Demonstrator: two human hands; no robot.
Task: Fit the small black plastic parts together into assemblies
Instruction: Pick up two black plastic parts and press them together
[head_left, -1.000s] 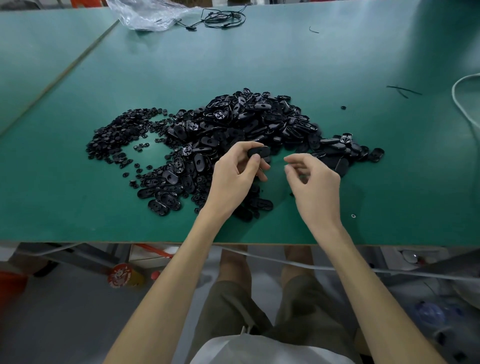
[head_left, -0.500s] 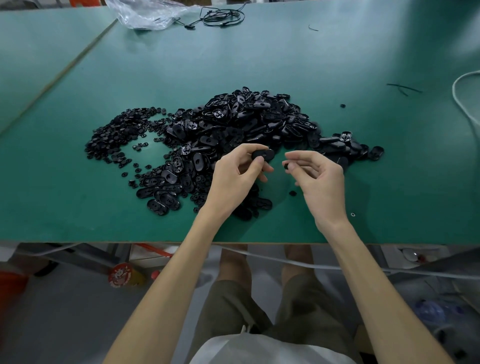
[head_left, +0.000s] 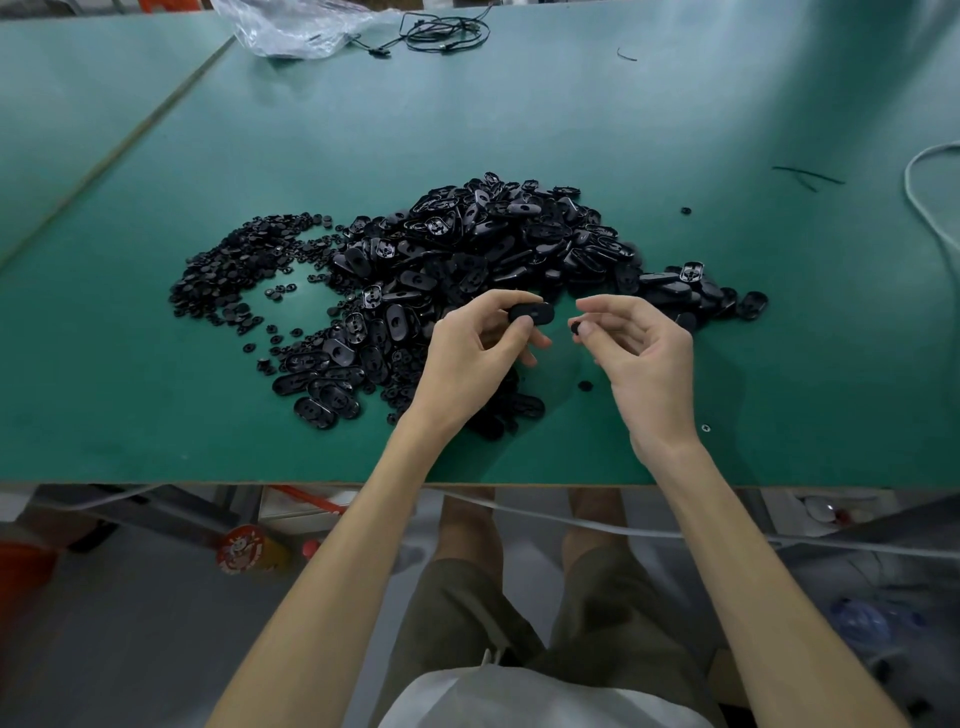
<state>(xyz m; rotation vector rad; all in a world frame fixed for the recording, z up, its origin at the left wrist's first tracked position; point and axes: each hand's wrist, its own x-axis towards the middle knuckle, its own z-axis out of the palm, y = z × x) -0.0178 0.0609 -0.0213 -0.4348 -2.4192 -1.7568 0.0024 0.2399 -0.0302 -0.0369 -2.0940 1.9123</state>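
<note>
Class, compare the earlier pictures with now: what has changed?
The right hand rolled its palm into view, showing a small round piece pinched at its fingertips. The left hand still grips the oval piece; the pile on the table stayed put.

Left hand (head_left: 467, 358) grips oval part (head_left: 531, 313), right hand (head_left: 644, 364) disc (head_left: 575, 327).

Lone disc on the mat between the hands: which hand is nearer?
Right. The right hand, pinching a small disc, hangs just right of the lone disc; the left hand, gripping an oval shell, is farther off to its left.
</note>
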